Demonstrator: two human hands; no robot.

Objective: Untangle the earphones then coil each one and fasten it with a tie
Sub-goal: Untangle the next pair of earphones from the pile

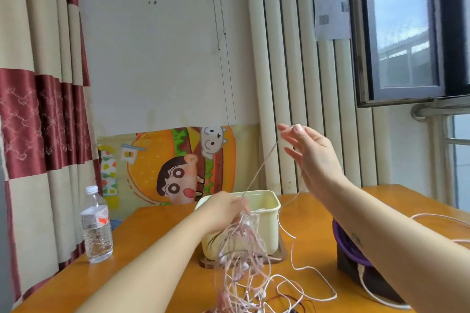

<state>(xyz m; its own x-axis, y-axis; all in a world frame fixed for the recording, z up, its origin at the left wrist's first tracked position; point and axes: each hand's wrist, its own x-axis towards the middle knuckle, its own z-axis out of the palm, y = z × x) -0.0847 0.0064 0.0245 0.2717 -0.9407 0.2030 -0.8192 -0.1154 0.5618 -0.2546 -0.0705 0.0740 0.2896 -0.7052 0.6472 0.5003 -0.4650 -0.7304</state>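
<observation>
Pinkish-white cords: the earphones (244, 262) hang in a tangle from my left hand (223, 211) onto the tabletop (157, 249), fingers curled round the bunch. Behind it is a cream bin (267, 211). One strand (259, 173) runs up to my right hand (312, 157), raised, fingers (287, 132) splayed (pinched or just hooked, cannot tell). I'd draw that strand out slowly, ease the left grip, and stop if a knot tightens.

I'm seeing a glossy orange wooden table (157, 231), a pale yellow plastic tub (269, 213), a tangle of pinkish-white earphone cords (244, 256), and a satin curtain (38, 114) in maroon and cream bands with swirly stitching. The cartoon burger poster (178, 165) is orange, green and brown.
</observation>
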